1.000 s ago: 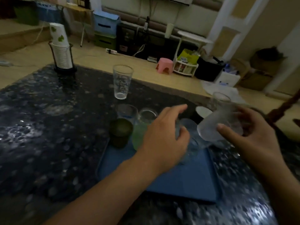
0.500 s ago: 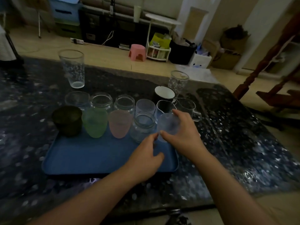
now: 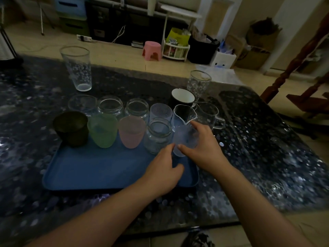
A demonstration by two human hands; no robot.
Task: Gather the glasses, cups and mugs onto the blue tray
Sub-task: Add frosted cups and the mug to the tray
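Note:
The blue tray lies on the dark speckled table and carries two rows of vessels: a dark cup, a green cup, a pink cup, a clear jar and more clear glasses behind. My right hand is shut on a frosted clear cup at the tray's right end. My left hand rests over the tray's near right corner, its thumb touching that cup's base. Off the tray stand a tall glass, a second tall glass, a black mug and a glass mug.
The table's near edge runs just below my forearms, its far edge past the tall glasses. A wooden chair stands at the right. On the floor beyond are a pink stool, a white rack, boxes and a dark cabinet.
My right hand brought the frosted cup from the right of the table down to the tray's right end. My left hand pulled back from the glasses to the tray's near corner.

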